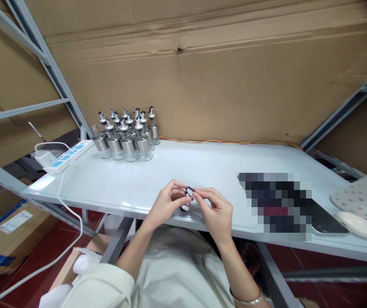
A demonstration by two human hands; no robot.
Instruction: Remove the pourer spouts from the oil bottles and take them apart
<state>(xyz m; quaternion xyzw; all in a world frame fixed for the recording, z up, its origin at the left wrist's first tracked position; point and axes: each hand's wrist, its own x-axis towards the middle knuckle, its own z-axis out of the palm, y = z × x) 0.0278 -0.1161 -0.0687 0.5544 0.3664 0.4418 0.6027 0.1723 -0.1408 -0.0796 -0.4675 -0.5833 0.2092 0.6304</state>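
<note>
Pour spout [186, 206], silver with black parts, sits between our two hands near the front edge of the table [196, 162]; we cannot tell whether its base touches the surface. Our left hand [170, 201] is curled, thumb and forefinger brought close around the piece from its side. Our right hand [213, 209] pinches at the black upper part, thumb and forefinger nearly together on it. Our fingers hide much of the piece.

At the back left of the pale tabletop we have a cluster of glass bottles [128, 146] with steel bands; most carry spouts, while the one at front left shows a bare glass neck. Left of them lies a white power strip [66, 159] with blue sockets, a charger [45, 159] and a white cable [63, 188] that drops past the table's edge. To our right, a dark flat object [327, 220], partly pixelated, rests beside a cream oval item [358, 224] and dotted material [365, 194]. Cardboard [218, 85] walls us in behind, with coloured wires [215, 141] along its foot. A taped carton [7, 231] stands low at left, over dark red flooring.
</note>
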